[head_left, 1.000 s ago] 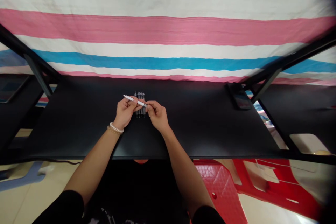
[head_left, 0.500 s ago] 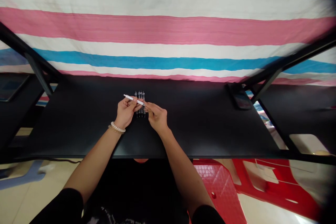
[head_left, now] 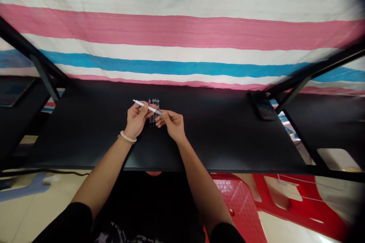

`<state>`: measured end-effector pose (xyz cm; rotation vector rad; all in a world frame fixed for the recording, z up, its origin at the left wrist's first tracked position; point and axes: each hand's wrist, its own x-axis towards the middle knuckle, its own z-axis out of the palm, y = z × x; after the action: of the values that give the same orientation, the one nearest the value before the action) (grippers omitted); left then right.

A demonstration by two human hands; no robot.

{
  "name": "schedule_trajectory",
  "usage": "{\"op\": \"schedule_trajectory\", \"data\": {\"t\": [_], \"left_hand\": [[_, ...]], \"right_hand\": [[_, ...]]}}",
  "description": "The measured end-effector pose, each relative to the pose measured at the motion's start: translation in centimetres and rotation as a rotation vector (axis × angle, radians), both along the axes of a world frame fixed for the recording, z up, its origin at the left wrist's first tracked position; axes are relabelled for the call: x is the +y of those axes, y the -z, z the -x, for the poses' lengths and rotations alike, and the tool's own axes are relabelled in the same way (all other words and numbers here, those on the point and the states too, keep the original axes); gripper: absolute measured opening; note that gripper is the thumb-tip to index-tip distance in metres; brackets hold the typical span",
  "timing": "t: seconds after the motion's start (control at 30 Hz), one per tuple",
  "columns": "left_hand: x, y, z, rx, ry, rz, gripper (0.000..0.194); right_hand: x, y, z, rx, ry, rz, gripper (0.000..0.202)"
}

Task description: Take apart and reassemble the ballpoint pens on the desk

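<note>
A white pen is held slantwise above the black table, its far end pointing up and left. My left hand grips the white barrel between thumb and fingers. On the pen's greyish lower end, the thumb and fingers of my right hand are closed. Beneath the hands lie several clear pens side by side, running away from me; my fingers hide part of them. A pale coiled band circles my left wrist.
A dark phone rests at the table's right end, beside a black metal frame. Striped sheeting hangs behind the table. Red plastic stools stand below at the right, and a black cable runs along the front left.
My right hand has shifted slightly right along the pen, and more of its greyish end shows. My left hand keeps its grip. The camera view has tilted a little.
</note>
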<state>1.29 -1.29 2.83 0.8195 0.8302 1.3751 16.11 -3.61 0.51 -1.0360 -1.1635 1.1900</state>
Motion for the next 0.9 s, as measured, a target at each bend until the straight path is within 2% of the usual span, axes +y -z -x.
{"op": "schedule_trajectory", "data": {"t": [0.07,0.2,0.47,0.67,0.77,0.9], "left_hand": [[0.0,0.1,0.0,0.01,0.009,-0.006,0.039],[0.0,0.6,-0.3,-0.016,0.004,0.044,0.042],[0.1,1.2,-0.3,-0.091,0.023,0.177,0.038],[0.4,1.1,-0.1,-0.066,-0.002,0.261,0.031],[0.6,0.9,0.2,-0.087,-0.019,0.226,0.03],[0.7,0.9,0.4,-0.088,-0.008,0.18,0.028]], "right_hand": [[0.0,-0.1,-0.1,0.019,0.003,0.012,0.045],[-0.3,0.0,-0.1,-0.081,0.136,-0.056,0.039],[-0.8,0.3,-0.2,-0.407,0.214,-0.331,0.03],[-1.1,1.1,-0.2,-0.48,0.137,-0.394,0.029],[-1.1,1.1,0.3,-0.395,0.18,-0.355,0.026],[-0.8,0.7,0.9,-0.203,0.201,-0.127,0.038]]}}
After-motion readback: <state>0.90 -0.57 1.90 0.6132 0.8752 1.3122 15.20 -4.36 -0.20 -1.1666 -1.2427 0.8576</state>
